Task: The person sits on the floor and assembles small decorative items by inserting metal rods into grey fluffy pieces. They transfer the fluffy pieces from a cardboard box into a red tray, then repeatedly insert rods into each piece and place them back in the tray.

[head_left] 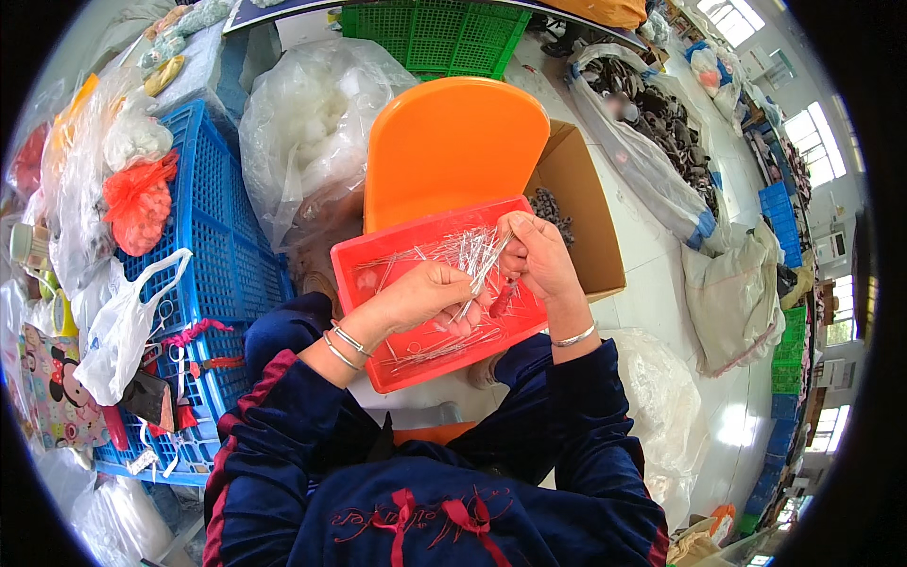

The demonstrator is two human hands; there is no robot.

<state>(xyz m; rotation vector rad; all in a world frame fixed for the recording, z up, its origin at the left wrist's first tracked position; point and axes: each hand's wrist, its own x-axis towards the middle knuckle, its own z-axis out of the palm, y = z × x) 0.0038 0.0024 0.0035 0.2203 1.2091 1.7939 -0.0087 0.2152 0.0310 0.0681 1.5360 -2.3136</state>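
A shallow red plastic tray [397,373] rests in front of me on the seat side of an orange chair [453,142]. Thin silvery wire pins lie scattered across its bottom. Over the tray, my left hand [433,300] is closed round a bundle of wire pins [475,253], which fans upward and to the right. My right hand [540,255] has its fingers curled at the bundle's upper right end, pinching some of the wires. Below those fingers shows a small dark red thing [503,300], too unclear to name. Both wrists carry silver bangles.
A blue plastic crate [203,265] with bags on it stands at left. Beyond the tray sit a clear bag of white stuffing [312,113] and a green crate [435,38]. To the right are a cardboard box [590,217], a sack of dark pieces [652,123] and a pale sack [732,298].
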